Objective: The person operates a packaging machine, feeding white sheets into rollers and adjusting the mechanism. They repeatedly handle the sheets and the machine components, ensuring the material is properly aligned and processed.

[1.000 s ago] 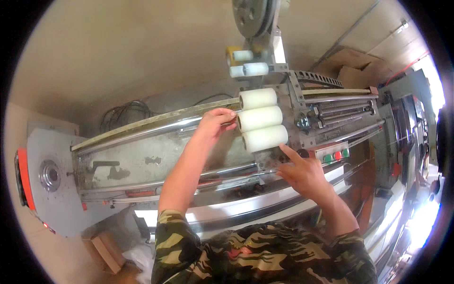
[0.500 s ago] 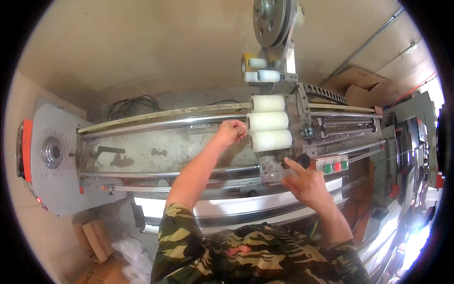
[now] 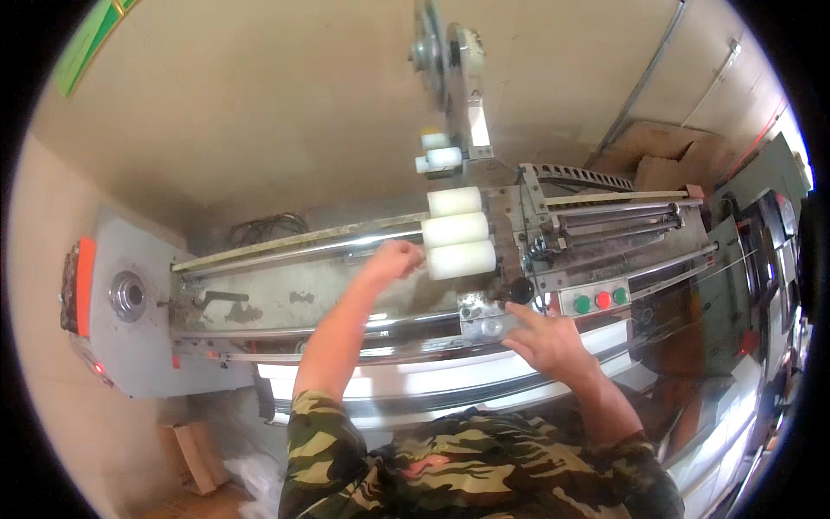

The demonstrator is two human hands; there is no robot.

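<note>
Three white rollers lie side by side on the carriage of a long rail machine. By the left end of the lowest roller is my left hand, its fingertips pinched together; anything between them is too small to make out. My right hand hovers over the front of the carriage plate, index finger stretched out and thumb apart, holding nothing. That index fingertip is close to a black round knob; whether it touches is unclear. Behind the rollers rises an arm with a blurred metal wheel and smaller white rollers.
Polished rails run left to a grey end housing with a round metal hub. A button box with green and red buttons sits right of the carriage. Cardboard lies at the lower left.
The carriage with its rollers and wheel arm has moved left along the rails. My left hand has gone left with it, still pinched; my right hand has shifted slightly. The view has tilted up.
</note>
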